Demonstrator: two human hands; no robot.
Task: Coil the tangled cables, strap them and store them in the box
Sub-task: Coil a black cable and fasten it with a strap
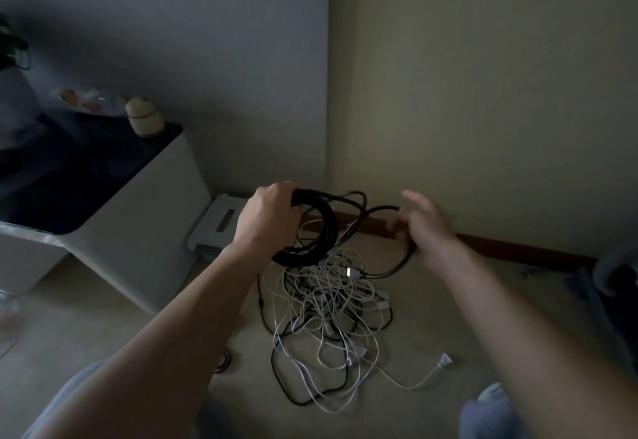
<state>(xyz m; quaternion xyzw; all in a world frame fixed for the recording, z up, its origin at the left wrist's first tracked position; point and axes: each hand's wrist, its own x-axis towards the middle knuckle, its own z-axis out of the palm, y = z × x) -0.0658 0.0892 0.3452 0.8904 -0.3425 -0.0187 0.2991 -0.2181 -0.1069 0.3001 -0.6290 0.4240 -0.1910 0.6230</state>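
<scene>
one black cable coil (328,221) is gripped at centre frame by the left hand (267,219), fingers curled round it. the right hand (426,228) is blurred, so its grip cannot be told. one tangled white-and-black cable heap (331,311) is seen below.

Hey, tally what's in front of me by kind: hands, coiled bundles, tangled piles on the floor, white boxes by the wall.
Hands: 2, left hand holding the black coil, right hand on a loose black loop.
Coiled bundles: 1, the black coil.
Tangled piles: 1, the floor tangle, black and white mixed.
White boxes: 1, the white box.
Total: 5
</scene>
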